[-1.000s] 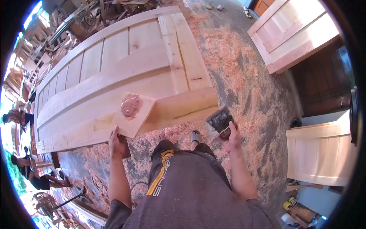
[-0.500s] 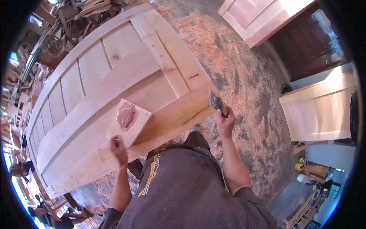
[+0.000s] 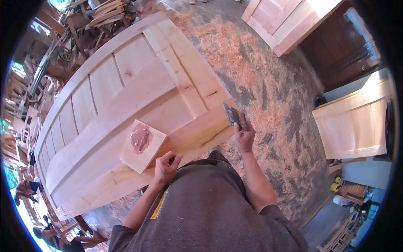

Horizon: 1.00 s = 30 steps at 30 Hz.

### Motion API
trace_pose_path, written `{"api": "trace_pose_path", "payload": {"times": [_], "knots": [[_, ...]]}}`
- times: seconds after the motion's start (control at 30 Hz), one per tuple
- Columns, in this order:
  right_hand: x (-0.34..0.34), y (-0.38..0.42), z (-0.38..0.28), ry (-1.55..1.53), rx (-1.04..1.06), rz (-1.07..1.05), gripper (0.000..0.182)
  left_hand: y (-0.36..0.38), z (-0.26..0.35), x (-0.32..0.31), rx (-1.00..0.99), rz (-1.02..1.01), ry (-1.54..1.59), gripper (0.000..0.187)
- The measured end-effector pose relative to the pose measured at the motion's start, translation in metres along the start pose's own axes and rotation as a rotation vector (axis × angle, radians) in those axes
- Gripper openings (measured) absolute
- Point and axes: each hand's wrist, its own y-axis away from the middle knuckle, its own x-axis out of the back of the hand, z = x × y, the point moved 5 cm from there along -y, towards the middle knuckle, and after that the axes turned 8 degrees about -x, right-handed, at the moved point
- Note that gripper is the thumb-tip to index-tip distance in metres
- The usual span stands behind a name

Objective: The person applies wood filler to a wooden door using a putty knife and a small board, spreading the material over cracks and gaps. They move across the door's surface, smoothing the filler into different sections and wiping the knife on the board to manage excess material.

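A large panelled wooden door (image 3: 100,92) lies flat in front of me. On it rests a square wooden board (image 3: 157,140) bearing a mound of pink paste (image 3: 140,138). My left hand (image 3: 166,168) is at the door's near edge, just right of the board's lower corner, its fingers curled; whether they hold anything is hidden. My right hand (image 3: 244,136) grips a dark, flat scraper (image 3: 233,114) at the door's right corner. Dark cracks and marks show in the wood near the scraper.
Wood shavings (image 3: 268,138) cover the floor to the right. Another wooden door (image 3: 285,21) stands at the upper right, a pale panel (image 3: 352,126) at the right. Scrap wood (image 3: 79,25) is piled at the upper left. Another person (image 3: 50,237) is at the lower left.
My left hand has moved right, from beside the board's lower left corner to the door's near edge. My right hand and the scraper have shifted slightly left.
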Motion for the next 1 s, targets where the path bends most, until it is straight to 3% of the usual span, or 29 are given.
{"api": "trace_pose_path", "payload": {"times": [0.03,0.13,0.2,0.27,0.3,0.33,0.4,0.5,0.53,0.63,0.67,0.73,0.83,0.93,1.0], "knots": [[-0.002,-0.003,0.003,0.011,0.039,-0.018,0.02,0.0,-0.004,0.004,0.001,0.008,-0.018,0.026],[-0.005,-0.012,0.003,0.061,0.109,-0.073,0.021,0.005,-0.041,0.039,-0.037,0.389,0.007,0.021],[-0.002,-0.012,-0.022,0.112,0.089,-0.115,0.021,0.019,-0.084,0.078,-0.034,0.598,-0.205,0.019],[-0.007,-0.012,0.006,0.193,0.18,-0.089,0.025,0.037,-0.133,0.12,-0.071,0.877,-0.205,0.021],[-0.008,-0.013,0.015,0.235,0.229,-0.08,0.027,0.052,-0.162,0.146,0.046,0.935,-0.211,0.028],[-0.006,-0.013,0.01,0.274,0.242,-0.088,0.029,0.065,-0.165,0.169,0.219,0.922,-0.483,0.034],[0.0,-0.012,-0.003,0.309,0.233,-0.1,0.032,0.101,-0.199,0.205,0.479,1.014,-0.704,0.049],[0.014,-0.022,0.002,0.213,0.099,-0.083,0.033,0.132,-0.196,0.204,0.967,1.208,-0.728,0.059],[0.023,-0.026,0.004,0.118,0.034,0.02,0.03,0.144,-0.218,0.205,1.035,1.119,-0.648,0.068],[0.031,-0.028,0.049,0.55,0.128,0.029,0.039,0.137,-0.234,0.209,0.917,0.921,-0.927,0.069],[0.031,-0.027,0.039,0.438,-0.03,0.01,0.036,0.136,-0.23,0.206,0.961,0.911,-0.893,0.069],[0.029,-0.027,0.033,0.515,0.122,0.076,0.034,0.122,-0.201,0.202,1.041,0.899,-0.824,0.069],[0.026,-0.025,0.019,0.392,0.058,0.128,0.032,0.139,-0.249,0.213,0.923,0.766,-1.009,0.07],[0.026,-0.029,0.02,0.36,0.021,0.144,0.03,0.129,-0.229,0.208,1.034,0.864,-0.877,0.07],[0.022,-0.027,0.018,0.396,0.053,0.167,0.026,0.13,-0.233,0.21,1.0,0.822,-0.896,0.071]]}}
